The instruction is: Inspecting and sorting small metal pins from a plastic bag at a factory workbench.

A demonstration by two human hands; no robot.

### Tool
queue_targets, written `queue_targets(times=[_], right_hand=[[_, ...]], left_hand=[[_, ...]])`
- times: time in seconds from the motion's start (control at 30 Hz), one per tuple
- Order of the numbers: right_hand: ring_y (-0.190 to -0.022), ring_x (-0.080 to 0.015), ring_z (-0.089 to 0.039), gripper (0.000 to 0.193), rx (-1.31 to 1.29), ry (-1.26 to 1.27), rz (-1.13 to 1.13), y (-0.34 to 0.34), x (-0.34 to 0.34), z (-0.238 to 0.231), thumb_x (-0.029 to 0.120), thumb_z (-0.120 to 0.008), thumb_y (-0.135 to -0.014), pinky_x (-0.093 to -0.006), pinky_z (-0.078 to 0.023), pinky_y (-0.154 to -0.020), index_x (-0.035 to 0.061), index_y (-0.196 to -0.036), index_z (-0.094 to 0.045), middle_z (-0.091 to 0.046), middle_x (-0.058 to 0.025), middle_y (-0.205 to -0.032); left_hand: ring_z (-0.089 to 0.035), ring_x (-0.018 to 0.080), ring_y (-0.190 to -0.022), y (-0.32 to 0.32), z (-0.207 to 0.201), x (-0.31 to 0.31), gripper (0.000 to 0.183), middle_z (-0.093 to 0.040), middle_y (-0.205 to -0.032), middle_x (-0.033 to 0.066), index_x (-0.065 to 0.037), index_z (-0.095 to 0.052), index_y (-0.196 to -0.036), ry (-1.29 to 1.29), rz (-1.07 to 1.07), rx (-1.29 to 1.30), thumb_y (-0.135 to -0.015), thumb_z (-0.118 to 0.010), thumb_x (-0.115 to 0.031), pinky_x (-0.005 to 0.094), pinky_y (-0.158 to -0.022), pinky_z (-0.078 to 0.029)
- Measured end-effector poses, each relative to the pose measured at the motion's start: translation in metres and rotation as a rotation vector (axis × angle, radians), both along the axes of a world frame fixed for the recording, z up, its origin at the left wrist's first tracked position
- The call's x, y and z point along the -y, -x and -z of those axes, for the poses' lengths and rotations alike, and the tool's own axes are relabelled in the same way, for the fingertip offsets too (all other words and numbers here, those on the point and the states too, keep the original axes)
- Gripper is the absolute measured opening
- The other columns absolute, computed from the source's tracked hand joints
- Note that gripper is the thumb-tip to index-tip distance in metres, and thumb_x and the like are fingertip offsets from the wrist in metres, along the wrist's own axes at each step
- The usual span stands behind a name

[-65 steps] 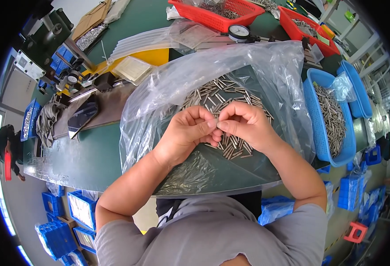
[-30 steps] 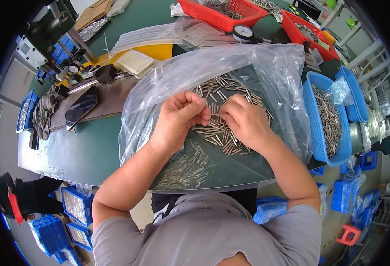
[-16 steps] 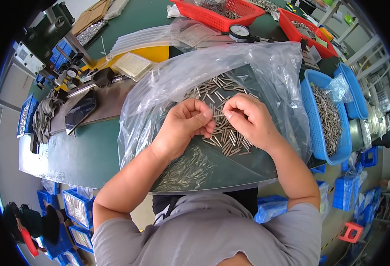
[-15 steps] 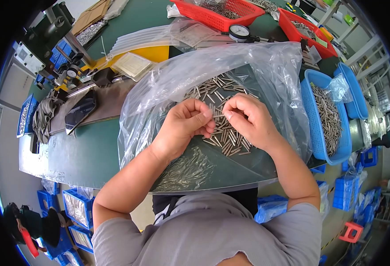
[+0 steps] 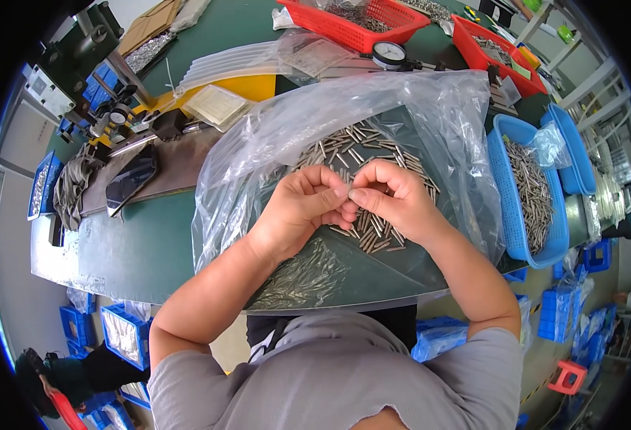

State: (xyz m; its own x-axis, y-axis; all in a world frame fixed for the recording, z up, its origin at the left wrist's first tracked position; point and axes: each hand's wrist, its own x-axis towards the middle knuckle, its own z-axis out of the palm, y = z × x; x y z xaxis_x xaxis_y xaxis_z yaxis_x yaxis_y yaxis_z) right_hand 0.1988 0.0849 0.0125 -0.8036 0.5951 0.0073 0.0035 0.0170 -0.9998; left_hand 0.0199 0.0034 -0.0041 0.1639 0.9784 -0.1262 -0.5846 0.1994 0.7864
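My left hand (image 5: 306, 204) and my right hand (image 5: 399, 201) are both closed in a pinch, their fingertips meeting in front of me. Between them is a slim metal pin, almost wholly covered by the fingers now; the half-second-old frame shows it spanning the gap. Under and around the hands lies a loose pile of metal pins (image 5: 377, 228), pointing every which way. The pile rests on a large clear plastic bag (image 5: 254, 147) spread over the green table (image 5: 161, 251).
To the right stands a blue basket (image 5: 498, 183) filled with pins. Red baskets (image 5: 394, 36) of metal parts are at the back, near a dial gauge (image 5: 388, 54). On the left are a phone (image 5: 131, 179), a grey cloth (image 5: 72, 188) and a stand with a gauge (image 5: 118, 115).
My right hand has moved left and my fingertips have come together, covering the pin that showed between them. At lower left, a person in dark clothing has shifted.
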Motion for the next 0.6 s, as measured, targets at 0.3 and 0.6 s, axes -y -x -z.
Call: queue_targets(times=[0.3,0.6], right_hand=[[-0.068,-0.0053,-0.056,0.01,-0.023,-0.094,0.097,0.001,-0.003,0.001,0.009,-0.062,-0.086,-0.0194,-0.046,-0.064,0.0007,-0.09,-0.058,-0.061,-0.0011,-0.078],[-0.066,-0.0111,-0.053,0.012,-0.212,0.518,0.103,-0.013,-0.027,-0.008,0.011,-0.055,-0.086,-0.0226,-0.043,-0.061,0.0017,-0.092,-0.058,-0.056,-0.0008,-0.074]], left_hand=[[-0.063,0.0172,-0.074,-0.001,-0.002,-0.001,0.012,-0.063,-0.082,0.0092,-0.001,-0.053,-0.092,-0.015,-0.063,-0.02,-0.09,-0.058,-0.012,0.0287,-0.068,-0.053],[-0.061,0.0155,-0.07,0.002,0.0,-0.004,0.012,-0.063,-0.08,0.0088,-0.001,-0.054,-0.091,0.011,-0.206,-0.089,-0.09,-0.058,-0.012,0.0273,-0.066,-0.052]])
